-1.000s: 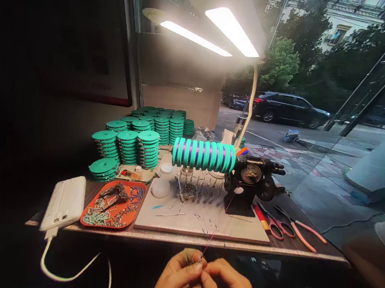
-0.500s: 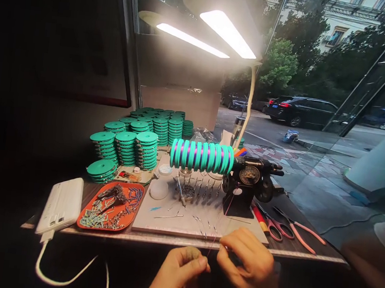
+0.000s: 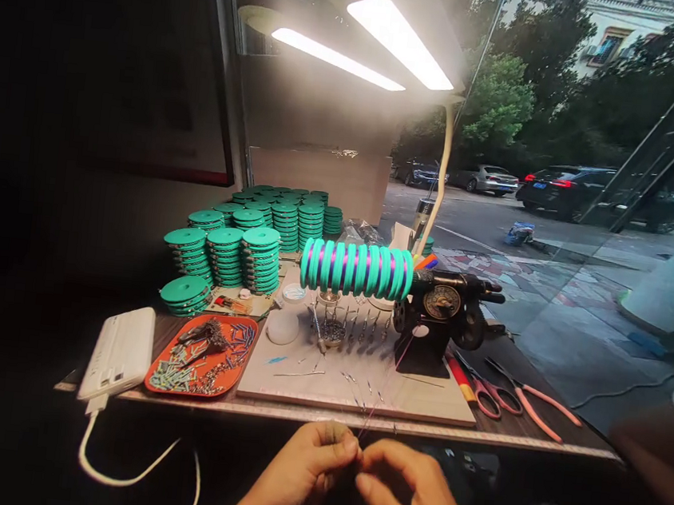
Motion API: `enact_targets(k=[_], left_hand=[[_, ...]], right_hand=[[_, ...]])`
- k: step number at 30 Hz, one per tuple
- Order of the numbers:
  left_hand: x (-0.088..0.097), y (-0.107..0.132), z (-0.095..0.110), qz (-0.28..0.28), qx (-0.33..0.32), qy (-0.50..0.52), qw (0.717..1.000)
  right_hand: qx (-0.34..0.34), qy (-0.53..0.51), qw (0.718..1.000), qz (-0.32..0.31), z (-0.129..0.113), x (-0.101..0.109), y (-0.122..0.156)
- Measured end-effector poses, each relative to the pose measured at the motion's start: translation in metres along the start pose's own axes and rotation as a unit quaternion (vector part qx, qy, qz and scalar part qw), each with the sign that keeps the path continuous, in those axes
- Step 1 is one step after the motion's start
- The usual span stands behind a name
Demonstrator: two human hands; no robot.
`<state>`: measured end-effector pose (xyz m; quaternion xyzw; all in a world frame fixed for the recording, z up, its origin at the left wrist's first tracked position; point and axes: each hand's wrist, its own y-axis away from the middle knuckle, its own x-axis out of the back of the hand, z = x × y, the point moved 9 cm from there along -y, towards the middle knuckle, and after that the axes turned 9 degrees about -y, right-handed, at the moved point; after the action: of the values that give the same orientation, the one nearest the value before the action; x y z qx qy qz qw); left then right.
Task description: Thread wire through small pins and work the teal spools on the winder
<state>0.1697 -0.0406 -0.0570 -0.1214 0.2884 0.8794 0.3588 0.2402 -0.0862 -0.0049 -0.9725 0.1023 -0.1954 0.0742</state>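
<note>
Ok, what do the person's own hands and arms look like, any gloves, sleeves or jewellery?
Both are bare: the left hand and right hand wear no gloves, and no rings, watch or bands show. No sleeve reaches the visible parts of the forearms. The nails look short and plain, as far as the dim light lets me tell.

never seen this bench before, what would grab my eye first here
Likely the bright desk lamp glaring overhead, then the row of teal spools on the black winder at mid-table, with many more teal spools stacked behind to the left. At the near edge, the left hand and right hand meet fingertip to fingertip on a thin pink thread running up to the winder.
</note>
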Motion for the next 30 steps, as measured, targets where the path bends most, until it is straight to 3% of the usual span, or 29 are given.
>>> enact_targets(k=[3,7,13,15,19,22,25,30], left_hand=[[-0.002,0.002,0.003,-0.005,-0.004,0.003,1.0],[0.003,0.004,0.008,0.015,-0.01,-0.003,1.0],[0.001,0.003,0.004,0.0,-0.013,0.019,1.0],[0.002,0.003,0.003,0.008,-0.017,0.02,1.0],[0.0,0.003,0.006,-0.004,-0.009,0.006,1.0],[0.006,0.007,0.026,-0.001,-0.044,-0.065,0.997],[0.016,0.017,0.062,0.006,-0.109,-0.191,0.976],[0.035,0.045,0.109,0.031,-0.152,-0.363,0.919]], right_hand=[[-0.028,-0.009,1.0,-0.005,0.014,-0.015,0.004],[0.01,0.043,0.995,0.089,0.011,-0.001,0.006],[0.004,-0.028,1.0,0.007,0.012,-0.022,0.0],[0.069,0.035,0.996,0.053,0.004,-0.012,0.001],[0.25,0.174,0.943,0.134,-0.02,0.005,0.015],[0.265,0.181,0.94,0.111,-0.022,0.0,0.011],[0.273,0.199,0.937,0.089,-0.03,-0.018,-0.005],[0.351,0.327,0.863,0.159,-0.059,-0.055,-0.038]])
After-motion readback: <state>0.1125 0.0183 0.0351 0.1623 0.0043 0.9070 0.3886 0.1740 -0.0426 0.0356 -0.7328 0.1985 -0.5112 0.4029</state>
